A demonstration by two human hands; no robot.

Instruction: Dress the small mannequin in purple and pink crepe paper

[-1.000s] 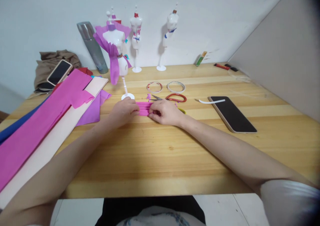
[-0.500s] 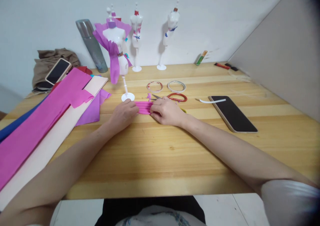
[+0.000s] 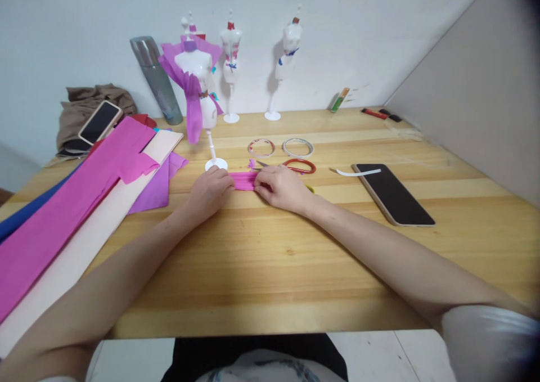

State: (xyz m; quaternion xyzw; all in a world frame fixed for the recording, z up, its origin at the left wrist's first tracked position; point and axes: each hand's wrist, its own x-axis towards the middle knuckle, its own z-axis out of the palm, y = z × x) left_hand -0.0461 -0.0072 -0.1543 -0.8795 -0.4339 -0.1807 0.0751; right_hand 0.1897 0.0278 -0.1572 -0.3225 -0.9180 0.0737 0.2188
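A strip of bright pink crepe paper (image 3: 243, 181) with lengthwise folds stretches between my hands, low over the table. My left hand (image 3: 212, 188) is closed on its left end, and my right hand (image 3: 282, 187) pinches the right end with thumb and fingers. Just behind my right hand lie red-handled scissors (image 3: 304, 166), their blades pointing left and partly covered by the hand. A small purple scrap (image 3: 252, 163) rests by the blade tips. Beyond my left hand stands a white mini mannequin (image 3: 208, 112) draped in purple crepe paper (image 3: 193, 109).
Pink crepe paper (image 3: 97, 196) and other coloured sheets lie at the left. Two tape rolls (image 3: 297, 139) sit behind the scissors. A phone (image 3: 394, 193) lies at the right. More mannequins (image 3: 230, 61) and a bottle (image 3: 158, 84) stand along the wall of the wooden table (image 3: 270, 269).
The folds in the pink strip look narrower and flatter between my hands. My right fingers have shifted slightly; both hands keep their hold.
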